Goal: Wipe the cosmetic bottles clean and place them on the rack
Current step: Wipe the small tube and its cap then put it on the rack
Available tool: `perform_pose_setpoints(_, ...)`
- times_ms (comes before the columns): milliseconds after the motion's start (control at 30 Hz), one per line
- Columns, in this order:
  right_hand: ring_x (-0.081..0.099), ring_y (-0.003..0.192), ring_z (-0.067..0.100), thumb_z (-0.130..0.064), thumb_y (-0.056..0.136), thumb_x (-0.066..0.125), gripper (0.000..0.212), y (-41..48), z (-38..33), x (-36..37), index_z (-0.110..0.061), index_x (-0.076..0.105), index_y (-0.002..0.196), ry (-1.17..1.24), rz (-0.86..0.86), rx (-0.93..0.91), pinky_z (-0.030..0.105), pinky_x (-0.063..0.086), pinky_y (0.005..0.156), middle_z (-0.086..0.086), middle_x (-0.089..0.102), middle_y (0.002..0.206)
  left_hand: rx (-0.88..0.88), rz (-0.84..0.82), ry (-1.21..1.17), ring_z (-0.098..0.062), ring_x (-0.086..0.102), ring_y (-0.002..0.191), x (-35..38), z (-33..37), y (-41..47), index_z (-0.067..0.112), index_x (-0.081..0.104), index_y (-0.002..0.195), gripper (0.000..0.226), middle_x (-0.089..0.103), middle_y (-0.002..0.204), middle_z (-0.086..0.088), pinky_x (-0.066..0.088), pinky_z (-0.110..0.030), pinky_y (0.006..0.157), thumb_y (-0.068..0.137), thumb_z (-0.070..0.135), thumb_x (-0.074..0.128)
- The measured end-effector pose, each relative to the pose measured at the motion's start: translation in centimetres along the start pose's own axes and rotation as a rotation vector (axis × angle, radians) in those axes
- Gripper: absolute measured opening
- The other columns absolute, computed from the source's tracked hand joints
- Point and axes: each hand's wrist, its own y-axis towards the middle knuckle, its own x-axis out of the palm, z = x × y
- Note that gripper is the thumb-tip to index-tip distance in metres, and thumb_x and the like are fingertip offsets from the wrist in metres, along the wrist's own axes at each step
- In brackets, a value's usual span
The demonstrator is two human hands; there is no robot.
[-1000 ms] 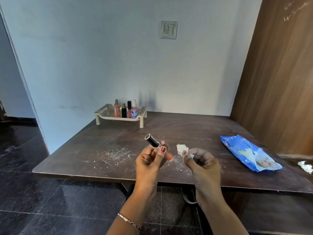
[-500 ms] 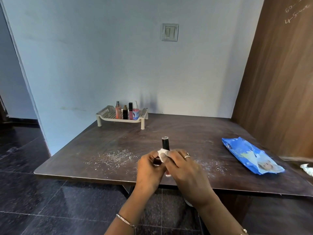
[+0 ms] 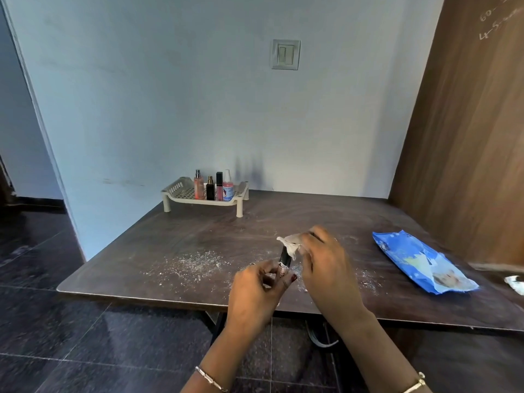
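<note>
Bottle [image 3: 284,260] upright, pinched at its base by left hand [image 3: 255,293]; right hand [image 3: 326,268] fingers clamped on wipe [image 3: 290,245] covering its cap; rack [image 3: 181,191] behind.

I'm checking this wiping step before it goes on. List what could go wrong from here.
1. The left hand pinches only the bottom of the slim bottle while the right hand rubs the wipe over its top; it could slip out.
2. White powder lies on the table under the hands; setting the bottle down there may dirty it again.
3. Four bottles crowd the rack; adding one could topple them.
</note>
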Motion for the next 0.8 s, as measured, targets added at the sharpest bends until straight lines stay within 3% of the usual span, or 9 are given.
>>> perform_pose_setpoints(133, 0.057, 0.070, 0.014, 0.010, 0.072, 0.067, 0.033, -0.5, -0.1, -0.5, -0.013, 0.066, 0.095, -0.015, -0.018, -0.060, 0.022, 0.040, 0.059, 0.000, 0.060, 0.088, 0.004, -0.012, 0.032, -0.004, 0.063, 0.060, 0.1, -0.3, 0.3, 0.032, 0.063, 0.068, 0.015, 0.066, 0.064, 0.014, 0.054, -0.033, 0.061, 0.079, 0.039, 0.071)
perform_pose_setpoints(200, 0.061, 0.079, 0.014, 0.005, 0.078, 0.064, 0.030, -0.4, 0.2, -0.5, -0.014, 0.069, 0.100, -0.007, -0.060, -0.078, 0.021, 0.044, 0.067, -0.002, 0.062, 0.095, 0.014, -0.014, 0.065, -0.002, 0.062, 0.061, 0.2, -0.4, 0.3, 0.035, 0.061, 0.067, 0.017, 0.066, 0.068, 0.017, 0.053, -0.030, 0.061, 0.080, 0.040, 0.071)
perform_pose_setpoints(300, 0.057, 0.092, 0.001, -0.011, 0.092, 0.056, 0.023, -0.1, 0.7, -0.2, -0.022, 0.071, 0.106, 0.170, -0.129, 0.024, 0.012, 0.043, 0.080, -0.011, 0.063, 0.103, 0.048, -0.012, 0.115, -0.003, 0.061, 0.062, 0.3, -0.6, 0.2, 0.031, 0.064, 0.073, 0.015, 0.065, 0.065, 0.014, 0.051, -0.027, 0.060, 0.080, 0.042, 0.070)
perform_pose_setpoints(467, 0.062, 0.089, -0.003, -0.005, 0.082, 0.063, 0.024, -0.2, 1.2, 0.7, -0.020, 0.076, 0.096, 0.285, -0.066, 0.101, 0.008, 0.044, 0.080, -0.012, 0.072, 0.095, 0.026, -0.045, 0.169, -0.003, 0.064, 0.065, 0.7, -0.9, 0.1, 0.029, 0.067, 0.088, 0.018, 0.068, 0.073, 0.011, 0.055, -0.035, 0.065, 0.080, 0.045, 0.066)
perform_pose_setpoints(567, 0.066, 0.088, 0.002, -0.004, 0.078, 0.060, 0.026, -0.3, 1.1, 0.8, -0.018, 0.076, 0.093, 0.188, -0.002, 0.057, 0.015, 0.047, 0.080, -0.009, 0.074, 0.094, 0.006, -0.048, 0.162, -0.006, 0.064, 0.063, 0.8, -1.0, 0.1, 0.028, 0.066, 0.086, 0.020, 0.068, 0.071, 0.006, 0.055, -0.037, 0.064, 0.079, 0.047, 0.066)
perform_pose_setpoints(667, 0.068, 0.080, 0.016, -0.008, 0.077, 0.052, 0.028, -0.9, 0.8, 1.3, -0.012, 0.075, 0.092, -0.069, 0.077, -0.135, 0.022, 0.049, 0.074, -0.001, 0.074, 0.090, -0.013, -0.032, 0.160, -0.011, 0.064, 0.059, 0.9, -0.6, 0.1, 0.025, 0.065, 0.080, 0.017, 0.066, 0.066, 0.003, 0.054, -0.037, 0.061, 0.080, 0.042, 0.068)
perform_pose_setpoints(800, 0.066, 0.104, 0.024, -0.009, 0.081, 0.046, 0.038, -2.2, 1.1, 1.7, -0.003, 0.069, 0.111, -0.213, 0.051, -0.319, 0.027, 0.051, 0.090, 0.010, 0.070, 0.111, -0.037, -0.027, 0.087, -0.010, 0.063, 0.057, 0.7, -0.2, 0.1, 0.025, 0.065, 0.075, 0.013, 0.067, 0.064, 0.006, 0.054, -0.036, 0.061, 0.079, 0.036, 0.069)
